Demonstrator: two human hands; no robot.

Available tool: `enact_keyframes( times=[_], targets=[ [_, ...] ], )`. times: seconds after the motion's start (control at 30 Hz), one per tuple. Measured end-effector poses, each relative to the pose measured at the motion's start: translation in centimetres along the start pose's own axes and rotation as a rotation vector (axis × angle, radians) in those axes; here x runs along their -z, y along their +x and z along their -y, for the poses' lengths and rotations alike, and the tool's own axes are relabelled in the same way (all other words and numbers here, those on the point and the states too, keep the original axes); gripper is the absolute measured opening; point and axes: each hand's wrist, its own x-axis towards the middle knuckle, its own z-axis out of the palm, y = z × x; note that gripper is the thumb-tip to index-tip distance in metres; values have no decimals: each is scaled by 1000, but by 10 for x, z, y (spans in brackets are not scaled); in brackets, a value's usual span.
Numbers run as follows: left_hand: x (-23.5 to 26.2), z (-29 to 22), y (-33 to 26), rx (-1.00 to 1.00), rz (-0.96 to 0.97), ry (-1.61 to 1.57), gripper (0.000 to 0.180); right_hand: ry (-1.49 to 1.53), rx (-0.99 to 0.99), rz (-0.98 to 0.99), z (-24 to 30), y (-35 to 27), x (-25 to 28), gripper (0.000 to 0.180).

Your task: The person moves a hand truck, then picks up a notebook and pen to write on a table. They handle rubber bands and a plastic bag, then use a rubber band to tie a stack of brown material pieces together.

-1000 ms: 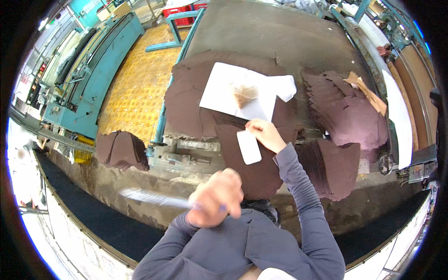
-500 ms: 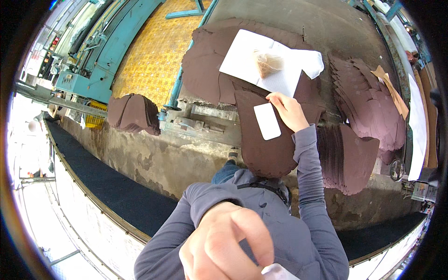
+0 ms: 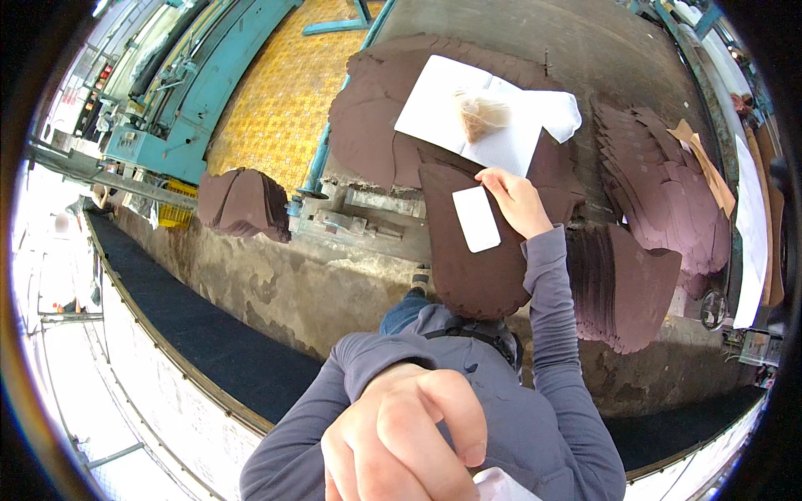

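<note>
Large and close, my left hand (image 3: 405, 438) fills the lower middle with curled fingers; a white scrap (image 3: 499, 486) shows beside its fingertips, which are partly hidden. My right hand (image 3: 514, 200) rests on a flat dark brown leather-like sheet (image 3: 476, 280), its fingers drawn together near the sheet's upper part; anything between them is too small to make out. Just left of it lies a white card (image 3: 476, 219) with rounded corners. Beyond the hand, white unfolded paper (image 3: 426, 104) bears a clear plastic bag (image 3: 483, 113) with something brown inside.
More brown sheets overlap in piles at the right (image 3: 660, 184), near right (image 3: 631, 288) and left (image 3: 242, 203). A teal machine frame (image 3: 242, 67) stands beside a yellow tiled surface (image 3: 288, 83). Tan and white papers (image 3: 702, 163) hang at the far right. A dark walkway strip (image 3: 209, 317) runs behind me.
The whole view has shifted very slightly. Near the camera, my left hand's fingers have turned a little, while my right hand stays in place by the white card.
</note>
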Motion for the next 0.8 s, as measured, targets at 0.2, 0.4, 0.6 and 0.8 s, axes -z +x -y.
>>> enact_keyframes(
  times=[0.2,0.4,0.6,0.8],
  targets=[
    [6,29,3,-342,-130,-189,12,154,66,-132,7,0,-4,25],
    [69,80,-10,536,-251,469,41,-10,396,-319,13,-30,17,16],
    [80,152,-87,1122,230,669,46,328,457,48,24,-76,23,5],
    [100,147,-85,644,437,990,20,50,413,-589,32,-117,36,12]
  ],
)
